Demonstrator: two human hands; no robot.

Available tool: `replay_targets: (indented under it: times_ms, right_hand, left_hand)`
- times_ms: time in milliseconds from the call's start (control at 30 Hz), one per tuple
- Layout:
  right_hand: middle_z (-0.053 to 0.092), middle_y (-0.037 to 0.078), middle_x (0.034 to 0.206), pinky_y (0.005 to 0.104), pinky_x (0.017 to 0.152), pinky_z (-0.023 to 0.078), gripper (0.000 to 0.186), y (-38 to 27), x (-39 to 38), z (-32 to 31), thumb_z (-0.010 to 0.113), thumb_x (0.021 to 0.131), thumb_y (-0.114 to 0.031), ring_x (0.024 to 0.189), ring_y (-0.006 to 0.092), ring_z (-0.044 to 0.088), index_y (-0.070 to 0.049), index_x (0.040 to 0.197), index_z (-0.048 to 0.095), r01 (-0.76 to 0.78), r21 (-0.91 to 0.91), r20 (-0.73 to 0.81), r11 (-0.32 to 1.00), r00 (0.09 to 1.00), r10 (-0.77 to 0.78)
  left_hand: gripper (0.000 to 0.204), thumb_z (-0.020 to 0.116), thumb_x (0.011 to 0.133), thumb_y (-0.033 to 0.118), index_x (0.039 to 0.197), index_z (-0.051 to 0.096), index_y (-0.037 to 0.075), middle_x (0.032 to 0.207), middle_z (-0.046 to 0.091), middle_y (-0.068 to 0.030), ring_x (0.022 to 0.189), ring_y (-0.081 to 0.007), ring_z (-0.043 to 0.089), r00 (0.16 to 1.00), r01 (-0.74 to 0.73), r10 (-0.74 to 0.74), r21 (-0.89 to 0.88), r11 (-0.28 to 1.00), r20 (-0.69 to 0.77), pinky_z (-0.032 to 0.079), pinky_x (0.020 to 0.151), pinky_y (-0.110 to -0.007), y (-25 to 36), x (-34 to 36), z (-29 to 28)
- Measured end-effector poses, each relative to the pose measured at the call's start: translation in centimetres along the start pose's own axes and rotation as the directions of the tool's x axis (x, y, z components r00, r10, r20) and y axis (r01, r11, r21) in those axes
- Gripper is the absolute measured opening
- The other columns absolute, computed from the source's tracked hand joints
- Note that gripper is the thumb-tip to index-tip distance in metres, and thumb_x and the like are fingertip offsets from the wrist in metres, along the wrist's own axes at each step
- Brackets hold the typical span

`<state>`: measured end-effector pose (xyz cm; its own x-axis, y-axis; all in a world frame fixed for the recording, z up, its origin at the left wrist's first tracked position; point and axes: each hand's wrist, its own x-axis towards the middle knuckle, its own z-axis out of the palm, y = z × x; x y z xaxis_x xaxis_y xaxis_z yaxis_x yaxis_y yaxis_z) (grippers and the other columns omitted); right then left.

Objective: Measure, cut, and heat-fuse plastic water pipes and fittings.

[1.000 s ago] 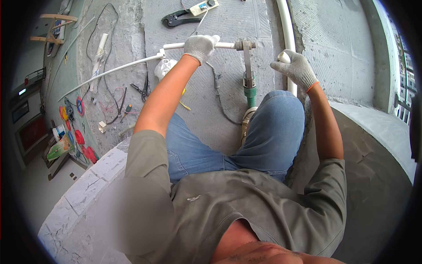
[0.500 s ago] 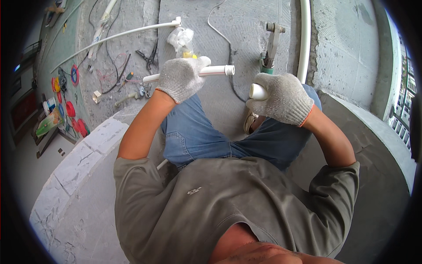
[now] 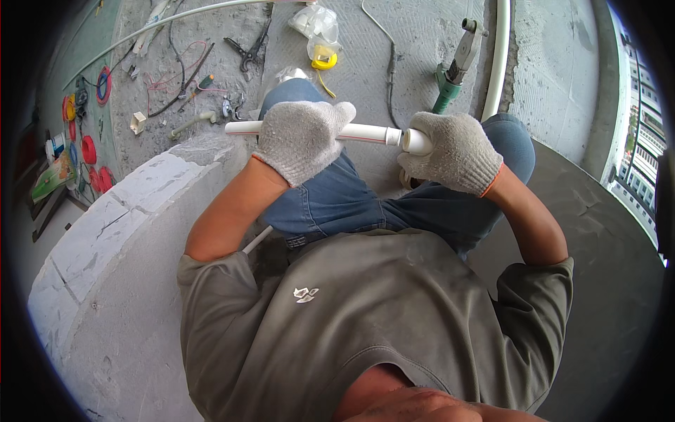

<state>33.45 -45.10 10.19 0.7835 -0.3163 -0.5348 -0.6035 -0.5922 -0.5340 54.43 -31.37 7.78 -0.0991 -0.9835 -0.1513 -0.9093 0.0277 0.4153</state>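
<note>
Head view, looking down. Nearest: grey-green T-shirt, then blue jeans, knees apart. Over the lap, left hand in a pale knit glove: fingers curled tightly round a white pipe with a red stripe, thumb sticking out to the right. Pipe held roughly level, both ends projecting from the fist. Right hand, gloved alike: fingers wrapped round a short white fitting, its end poking out leftward. Pipe's right end right at the fitting; cannot tell whether it has entered. Beyond right hand: green-handled tool with flat metal head, beside a thick white pipe run. Farther left on concrete: black-handled pliers, yellow tape measure, clear plastic bag.
</note>
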Motion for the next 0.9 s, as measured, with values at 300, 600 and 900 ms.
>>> replay_targets:
  times_ms: [300, 600, 900]
  right_hand:
    - [0.067, 0.011, 0.073, 0.0419, 0.066, 0.054, 0.026, -1.7, -1.0, 0.8, 0.069, 0.075, -0.034, 0.07, 0.0297, 0.068, -0.012, 0.088, 0.066, 0.001, -0.054, -0.051, 0.999, 0.999, -0.004]
    - [0.064, 0.012, 0.065, 0.0418, 0.06, 0.053, 0.023, -2.4, -1.1, 3.2, 0.067, 0.075, -0.03, 0.061, 0.0299, 0.067, -0.01, 0.087, 0.066, 0.011, -0.186, -0.111, 0.983, 0.993, -0.032]
    - [0.063, 0.012, 0.062, 0.0435, 0.06, 0.052, 0.026, -2.9, -0.9, 4.8, 0.068, 0.076, -0.032, 0.06, 0.031, 0.066, -0.009, 0.086, 0.065, 0.05, -0.294, -0.017, 0.955, 0.998, -0.058]
  left_hand:
    - [0.02, 0.07, 0.076, 0.019, 0.091, 0.06, 0.013, 0.068, 0.061, -0.007, 0.064, -0.0242, 0.066, 0.992, -0.085, 0.085, 0.003, 0.996, -0.092, 0.052, 0.054, -0.039, 0.1, -1.3, 0.6]
    - [0.017, 0.07, 0.075, 0.019, 0.088, 0.061, 0.013, 0.065, 0.059, -0.0079, 0.06, -0.0264, 0.064, 1.0, -0.021, 0.02, 0.149, 0.989, 0.008, 0.049, 0.054, -0.04, 1.0, -2.4, 2.4]
    - [0.019, 0.071, 0.073, 0.02, 0.086, 0.058, 0.014, 0.064, 0.057, -0.0055, 0.059, -0.0243, 0.063, 0.996, 0.059, -0.05, 0.137, 0.989, -0.07, 0.048, 0.052, -0.039, 1.7, -4.8, 4.8]
